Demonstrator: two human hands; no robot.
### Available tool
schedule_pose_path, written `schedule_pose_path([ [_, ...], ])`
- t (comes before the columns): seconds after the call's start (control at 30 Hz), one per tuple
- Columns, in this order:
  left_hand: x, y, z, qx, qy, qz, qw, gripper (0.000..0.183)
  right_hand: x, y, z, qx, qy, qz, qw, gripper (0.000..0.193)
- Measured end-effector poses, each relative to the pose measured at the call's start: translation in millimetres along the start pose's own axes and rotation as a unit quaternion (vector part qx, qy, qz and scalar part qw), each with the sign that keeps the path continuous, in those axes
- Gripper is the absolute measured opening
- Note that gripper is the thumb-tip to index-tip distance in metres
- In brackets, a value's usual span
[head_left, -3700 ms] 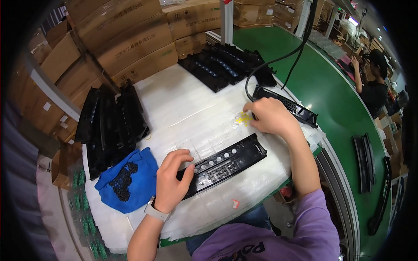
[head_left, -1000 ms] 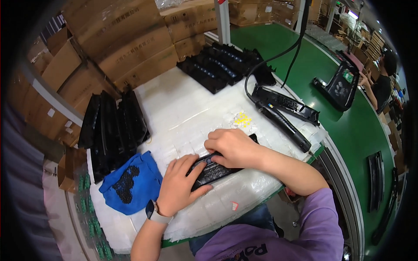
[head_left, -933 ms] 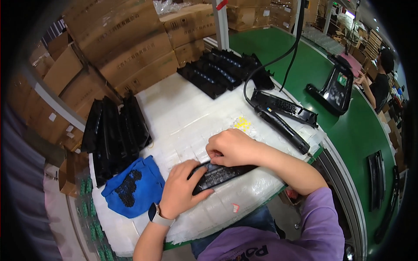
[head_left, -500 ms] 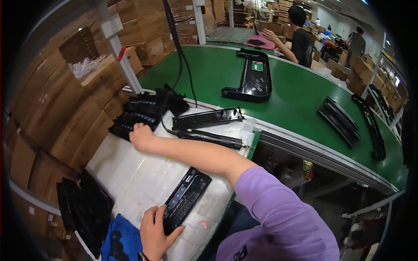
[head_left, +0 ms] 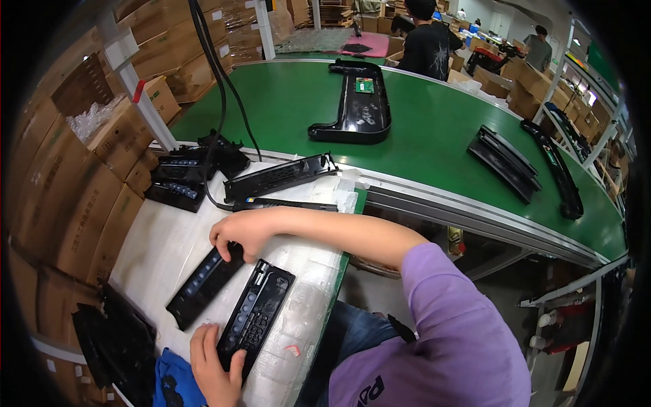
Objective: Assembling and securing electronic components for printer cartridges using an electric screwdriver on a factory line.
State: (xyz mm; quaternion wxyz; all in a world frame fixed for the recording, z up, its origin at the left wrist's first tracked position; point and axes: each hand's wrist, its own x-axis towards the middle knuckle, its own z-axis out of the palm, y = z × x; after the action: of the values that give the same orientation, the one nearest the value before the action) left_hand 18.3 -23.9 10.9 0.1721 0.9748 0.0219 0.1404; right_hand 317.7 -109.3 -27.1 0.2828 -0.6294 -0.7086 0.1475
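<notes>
A slim black plastic housing (head_left: pixel 202 288) lies slantwise on the white padded bench top, its far end pinched by my right hand (head_left: pixel 241 232). Just to its right rests a second black panel (head_left: pixel 256 313) with rows of round and small button-like shapes. Fingers and thumb of my left hand (head_left: pixel 215 370) close around the near end of that panel. Beyond my right forearm are an electric screwdriver (head_left: pixel 285 203), partly hidden by the arm, and another long black housing (head_left: pixel 278 178).
More black housings (head_left: pixel 178 178) are piled at the bench's far left corner. Dark parts (head_left: pixel 115 339) and a blue cloth (head_left: pixel 173 383) sit at the near left. A green conveyor (head_left: pixel 434 136) carries a large black frame (head_left: pixel 359 108). Cables (head_left: pixel 224 95) hang above; cartons stand left.
My right hand has taken a black housing from the left pile and brought it nearer, beside the panel under my left hand. The view has shifted to the right.
</notes>
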Motion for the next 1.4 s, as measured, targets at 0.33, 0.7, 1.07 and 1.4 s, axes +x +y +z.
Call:
schedule_pose_path([
  [0.33, 6, -22, 1, 0.061, 0.037, -0.015, 0.997, 0.044, 24, -20, -7, 0.041, -0.046, -0.042, 0.997, 0.020],
  [0.7, -11, -26, -2, 0.019, 0.052, -0.012, 0.998, 0.033, 128, 61, 29, -0.421, 0.223, 0.187, 0.859, 0.016],
  [1.07, -10, -36, -6, -0.012, 0.058, -0.009, 0.998, 0.049, 59, -2, 15, -0.364, 0.142, 0.005, 0.920, 0.007],
  [1.4, -4, -44, -7, 0.010, 0.120, -0.048, 0.992, 0.041, 36, -27, -8, -0.133, 0.086, -0.009, 0.987, 0.019],
])
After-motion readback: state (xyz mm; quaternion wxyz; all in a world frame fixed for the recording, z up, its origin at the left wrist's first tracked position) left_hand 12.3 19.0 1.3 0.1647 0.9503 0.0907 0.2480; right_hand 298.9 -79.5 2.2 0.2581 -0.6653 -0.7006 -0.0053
